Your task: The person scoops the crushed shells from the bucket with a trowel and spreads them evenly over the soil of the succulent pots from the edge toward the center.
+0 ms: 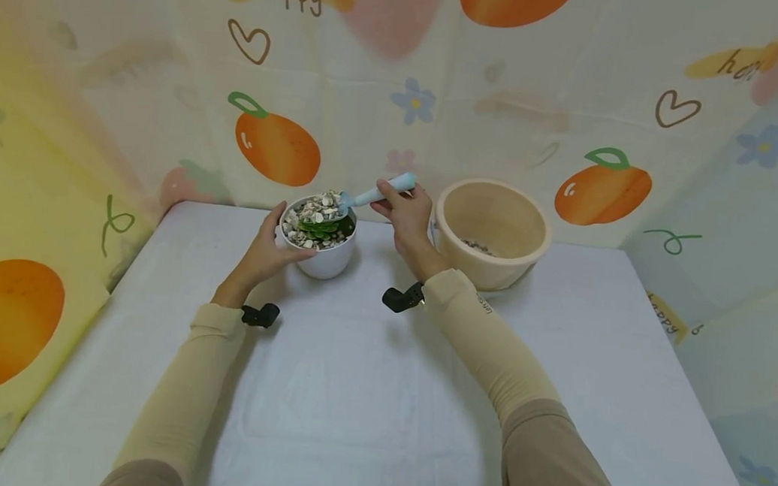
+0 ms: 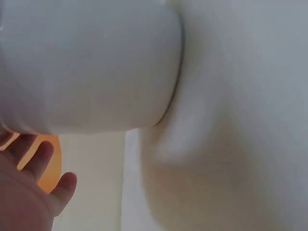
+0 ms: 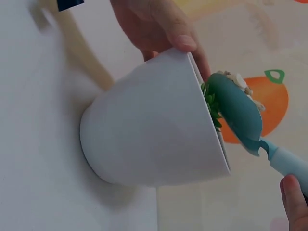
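Observation:
A white plant pot stands on the table with a green succulent and pale stone chips inside. My left hand holds it at the rim, thumb on the near side and fingers round the left. In my right hand is the light blue handle of a small trowel. Its scoop, bearing a heap of stone chips, hangs level over the pot's mouth, close above the leaves. The left wrist view shows the pot's smooth side and spread fingers beside it.
To the right of the white pot is a larger beige planter with a few stone chips at its bottom. A white cloth covers the table. Behind it hangs a printed fabric backdrop, close to the table's back edge.

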{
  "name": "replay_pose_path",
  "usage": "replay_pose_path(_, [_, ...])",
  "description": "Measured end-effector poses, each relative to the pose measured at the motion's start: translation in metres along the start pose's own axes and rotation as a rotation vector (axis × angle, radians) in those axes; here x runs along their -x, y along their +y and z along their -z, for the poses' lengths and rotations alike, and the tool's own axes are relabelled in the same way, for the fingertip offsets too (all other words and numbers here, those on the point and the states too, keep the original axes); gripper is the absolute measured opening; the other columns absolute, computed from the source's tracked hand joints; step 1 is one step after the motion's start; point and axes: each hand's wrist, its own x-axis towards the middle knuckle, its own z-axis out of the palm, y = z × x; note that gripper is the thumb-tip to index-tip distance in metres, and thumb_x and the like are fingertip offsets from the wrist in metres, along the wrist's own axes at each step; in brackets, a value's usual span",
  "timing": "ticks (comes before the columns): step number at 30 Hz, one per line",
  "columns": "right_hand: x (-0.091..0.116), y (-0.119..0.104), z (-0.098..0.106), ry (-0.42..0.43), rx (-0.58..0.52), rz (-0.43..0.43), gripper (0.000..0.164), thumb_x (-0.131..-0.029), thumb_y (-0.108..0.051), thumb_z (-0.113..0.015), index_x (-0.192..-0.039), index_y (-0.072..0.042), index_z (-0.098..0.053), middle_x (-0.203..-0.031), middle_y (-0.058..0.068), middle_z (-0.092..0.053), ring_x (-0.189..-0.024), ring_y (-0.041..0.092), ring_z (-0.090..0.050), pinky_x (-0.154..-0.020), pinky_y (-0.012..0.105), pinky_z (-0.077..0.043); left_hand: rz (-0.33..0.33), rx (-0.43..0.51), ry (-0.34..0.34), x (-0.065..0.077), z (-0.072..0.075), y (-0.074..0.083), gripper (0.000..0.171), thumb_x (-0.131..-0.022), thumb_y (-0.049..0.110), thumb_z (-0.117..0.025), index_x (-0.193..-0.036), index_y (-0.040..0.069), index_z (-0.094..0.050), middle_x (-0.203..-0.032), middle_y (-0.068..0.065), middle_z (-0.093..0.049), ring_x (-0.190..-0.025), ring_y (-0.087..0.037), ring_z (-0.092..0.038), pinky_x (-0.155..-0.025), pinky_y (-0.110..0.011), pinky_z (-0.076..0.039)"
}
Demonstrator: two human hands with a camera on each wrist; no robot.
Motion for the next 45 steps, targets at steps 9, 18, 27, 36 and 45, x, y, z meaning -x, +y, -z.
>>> replay_pose_path(9, [0.0,0.004,0.002,-0.041,0.161,0.031,0.017,-0.093,-0.013,-0.066,-0.104,-0.004,-0.056,-0.109,0.02,-0.068,-0.086,0.02,-0.072,-0.081,0.03,-0.059,0.013,0.005,-0.036,-0.006,0.002,-0.004,0.112,-0.078,0.035,-0.08,-0.158,0.017,-0.003,-0.165,-0.008,-0.002,-0.151,-0.036,-0.007,-0.119,-0.061,-0.014])
replay_pose_path(18, [0.005,0.005,0.002,-0.077,0.285,0.087,0.03,-0.094,-0.015,-0.064,-0.114,0.002,-0.05,-0.11,0.021,-0.064,-0.099,0.035,-0.069,-0.082,0.029,-0.058,0.03,-0.039,0.076,0.004,-0.007,0.001,0.115,-0.075,0.039,-0.082,-0.158,0.012,-0.007,-0.162,-0.016,-0.014,-0.149,-0.037,-0.014,-0.117,-0.062,-0.017])
replay_pose_path(27, [0.012,0.004,-0.005,-0.084,0.34,0.139,0.029,-0.094,-0.014,-0.065,-0.112,0.003,-0.048,-0.101,0.016,-0.063,-0.097,0.035,-0.069,-0.08,0.026,-0.059,0.01,-0.102,0.116,0.011,-0.013,0.008,0.111,-0.075,0.043,-0.082,-0.156,0.009,-0.013,-0.158,-0.018,-0.022,-0.145,-0.037,-0.019,-0.113,-0.065,-0.023])
replay_pose_path(36, [0.016,0.009,-0.009,-0.084,0.378,0.184,0.029,-0.093,-0.016,-0.066,-0.108,0.002,-0.05,-0.099,0.018,-0.064,-0.094,0.035,-0.07,-0.08,0.029,-0.059,0.027,-0.068,0.026,0.003,-0.002,-0.001,0.116,-0.075,0.038,-0.082,-0.158,0.014,-0.004,-0.163,-0.017,-0.01,-0.149,-0.038,-0.014,-0.117,-0.062,-0.018])
replay_pose_path(45, [0.017,0.008,-0.013,-0.086,0.393,0.228,0.027,-0.093,-0.015,-0.067,-0.107,0.002,-0.05,-0.098,0.02,-0.065,-0.093,0.035,-0.069,-0.077,0.025,-0.059,0.021,-0.059,0.046,0.001,-0.004,-0.001,0.114,-0.075,0.037,-0.083,-0.157,0.012,-0.008,-0.161,-0.019,-0.016,-0.147,-0.038,-0.017,-0.117,-0.062,-0.018])
